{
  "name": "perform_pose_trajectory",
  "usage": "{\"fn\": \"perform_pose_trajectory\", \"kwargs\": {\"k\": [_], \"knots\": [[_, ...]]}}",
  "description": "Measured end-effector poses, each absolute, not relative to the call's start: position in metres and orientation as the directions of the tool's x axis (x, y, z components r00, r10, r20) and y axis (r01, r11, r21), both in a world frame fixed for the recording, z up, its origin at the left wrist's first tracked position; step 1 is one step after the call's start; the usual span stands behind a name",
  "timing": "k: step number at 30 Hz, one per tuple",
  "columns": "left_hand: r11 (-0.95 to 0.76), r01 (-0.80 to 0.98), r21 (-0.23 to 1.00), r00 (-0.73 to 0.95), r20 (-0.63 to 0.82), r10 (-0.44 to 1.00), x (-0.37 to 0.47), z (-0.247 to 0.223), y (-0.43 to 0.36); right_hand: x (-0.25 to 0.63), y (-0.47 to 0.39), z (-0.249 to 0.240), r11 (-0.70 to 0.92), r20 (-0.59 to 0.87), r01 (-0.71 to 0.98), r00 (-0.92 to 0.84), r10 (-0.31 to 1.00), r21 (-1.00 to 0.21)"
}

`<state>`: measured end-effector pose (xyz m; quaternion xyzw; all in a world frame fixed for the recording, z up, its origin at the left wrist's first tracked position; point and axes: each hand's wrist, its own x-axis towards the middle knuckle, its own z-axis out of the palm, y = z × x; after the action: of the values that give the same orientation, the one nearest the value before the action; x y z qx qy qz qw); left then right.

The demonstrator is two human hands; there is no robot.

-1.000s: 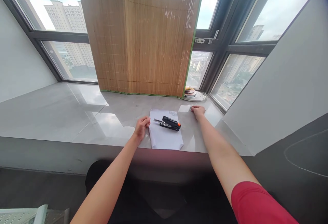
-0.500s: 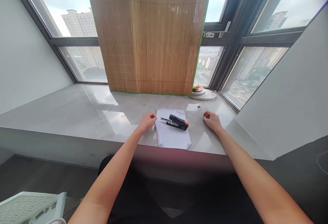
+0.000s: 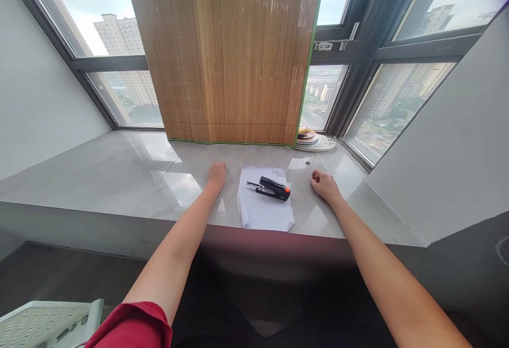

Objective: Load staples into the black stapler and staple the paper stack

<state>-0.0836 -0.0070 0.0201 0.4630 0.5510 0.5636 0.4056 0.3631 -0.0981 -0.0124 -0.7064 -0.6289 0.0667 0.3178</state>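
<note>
A black stapler with an orange part lies opened on white paper sheets near the sill's front edge. Left of the paper, apart from it, my left hand rests closed on the sill, nothing visible in it. To the right of the paper my right hand is also closed, its fingers curled, with nothing showing in them. Just beyond my right hand lies a tiny dark piece, perhaps staples.
A bamboo blind hangs behind the grey sill. Stacked round plates or discs stand at the back right corner, by the window frame. A pale perforated chair is at the lower left.
My left hand has moved left and a little forward, away from the paper's edge. A red sleeve now shows. My right hand stays closed in nearly the same place, and the view has shifted slightly.
</note>
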Motion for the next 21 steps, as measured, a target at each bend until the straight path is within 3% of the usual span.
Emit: {"fn": "perform_pose_trajectory", "kwargs": {"k": [5,11,15,18,21], "knots": [[-0.144,0.091,0.985,-0.158,0.157,0.975,-0.071,0.021,-0.034,0.362,-0.1,-0.012,0.016,0.316,0.839,0.187,0.93,-0.544],[-0.461,0.051,0.886,0.021,0.461,0.887,-0.055,0.012,-0.059,0.364,-0.1,-0.014,0.062,0.357,0.825,0.175,0.918,-0.562],[-0.49,0.051,0.87,0.166,0.477,0.863,-0.051,0.009,-0.066,0.361,-0.105,-0.008,0.125,0.405,0.831,0.128,0.905,-0.543],[-0.464,0.031,0.885,0.191,0.451,0.872,-0.051,0.009,-0.066,0.343,-0.113,0.003,0.189,0.519,0.809,0.161,0.84,-0.557],[-0.446,0.026,0.894,0.193,0.434,0.88,-0.053,0.007,-0.062,0.306,-0.121,0.016,0.372,0.654,0.709,0.166,0.738,-0.599]]}}
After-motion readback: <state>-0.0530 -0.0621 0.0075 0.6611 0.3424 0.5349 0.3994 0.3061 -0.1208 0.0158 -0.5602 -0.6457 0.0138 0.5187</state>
